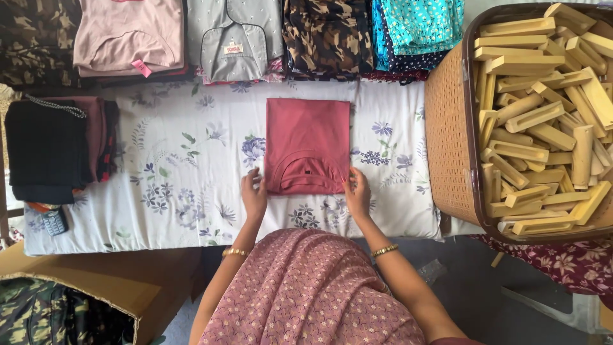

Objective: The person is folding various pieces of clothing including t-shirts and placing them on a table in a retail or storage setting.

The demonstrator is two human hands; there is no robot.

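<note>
A folded dusty-red shirt (306, 142) lies flat on the floral white sheet (185, 172), collar end toward me. My left hand (254, 195) rests at its near left corner, fingertips touching the edge. At the near right corner, my right hand (357, 193) also touches the shirt's edge. Both hands lie flat with fingers apart and grip nothing. Each wrist wears a gold bangle.
Folded garments line the far edge: a pink one (128, 35), a grey one (233, 38), a camouflage one (327, 35), a turquoise one (421, 25). Dark folded clothes (54, 150) and a phone (54, 222) lie left. A wicker basket (450, 137) of wooden blocks stands right. A cardboard box (96, 281) sits lower left.
</note>
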